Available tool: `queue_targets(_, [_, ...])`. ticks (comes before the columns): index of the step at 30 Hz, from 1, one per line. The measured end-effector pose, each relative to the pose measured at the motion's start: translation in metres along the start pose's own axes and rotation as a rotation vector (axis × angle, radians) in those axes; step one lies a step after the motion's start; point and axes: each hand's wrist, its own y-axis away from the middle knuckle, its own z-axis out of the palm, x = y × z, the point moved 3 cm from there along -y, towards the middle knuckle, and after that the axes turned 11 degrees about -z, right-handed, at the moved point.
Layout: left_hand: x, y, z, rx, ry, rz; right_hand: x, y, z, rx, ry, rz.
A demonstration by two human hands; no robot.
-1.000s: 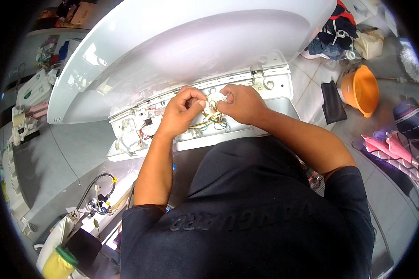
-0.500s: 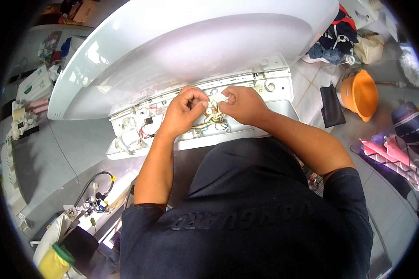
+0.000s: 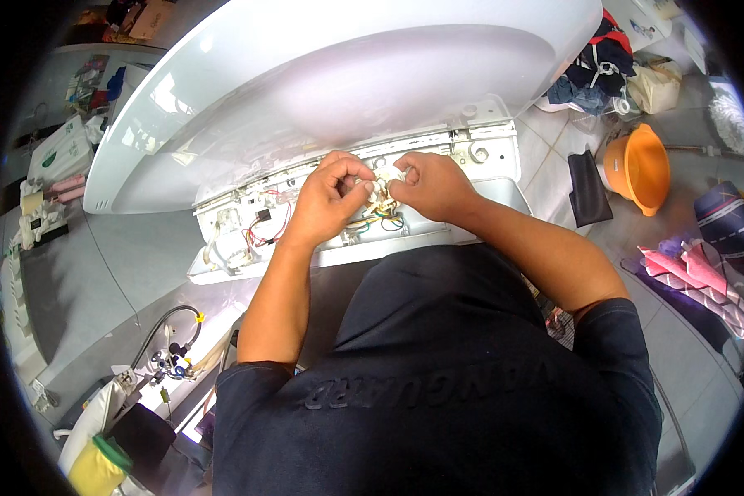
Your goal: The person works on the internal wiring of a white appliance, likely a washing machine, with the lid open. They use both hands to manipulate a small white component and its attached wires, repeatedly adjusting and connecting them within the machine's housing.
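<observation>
Both hands meet over the opened white machine housing point(image 3: 431, 235). With fingers pinched, my left hand point(image 3: 326, 198) grips the left side of a small off-white part with wires point(image 3: 383, 192). On its other side, my right hand point(image 3: 435, 187) pinches the same part between thumb and curled fingers. The fingers cover much of it, so its exact kind cannot be made out. Yellow, green and blue wires point(image 3: 382, 221) run below it in the housing. Left of my left hand, red wires point(image 3: 260, 236) loop beside a small black component point(image 3: 263, 215).
A large white curved panel point(image 3: 322, 91) rises behind the housing. On the right stand an orange basin point(image 3: 638, 170) and a black pouch point(image 3: 590, 188), with clothes point(image 3: 597, 74) beyond. Dark hoses and fittings point(image 3: 174, 351) lie at lower left, above a yellow-green cloth item point(image 3: 99, 467).
My left hand has shifted very slightly at the part, its fingers still pinched. The right hand stays almost in the same place.
</observation>
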Motion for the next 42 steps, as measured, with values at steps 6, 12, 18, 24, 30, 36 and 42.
queue_targets(6, [-0.021,-0.005,-0.005,-0.082,0.196,-0.045,-0.001,0.001,0.0,0.012,0.009,-0.027])
queue_targets(12, [-0.02,-0.004,-0.008,-0.125,0.167,-0.017,-0.005,0.001,-0.003,-0.008,0.024,-0.033])
queue_targets(18, [-0.026,-0.003,-0.008,-0.155,0.237,-0.015,-0.007,0.002,-0.003,-0.012,0.044,-0.032])
queue_targets(24, [-0.031,-0.004,-0.008,-0.163,0.242,-0.054,-0.009,0.003,-0.004,-0.007,0.048,-0.006])
queue_targets(30, [-0.03,-0.005,-0.009,-0.177,0.255,-0.051,-0.008,0.002,-0.003,-0.013,0.048,-0.004])
queue_targets(36, [-0.029,-0.006,-0.008,-0.181,0.247,-0.051,-0.01,0.002,-0.005,-0.017,0.041,0.013])
queue_targets(42, [-0.031,-0.008,-0.009,-0.178,0.238,-0.078,-0.01,0.002,-0.004,-0.015,0.043,0.011])
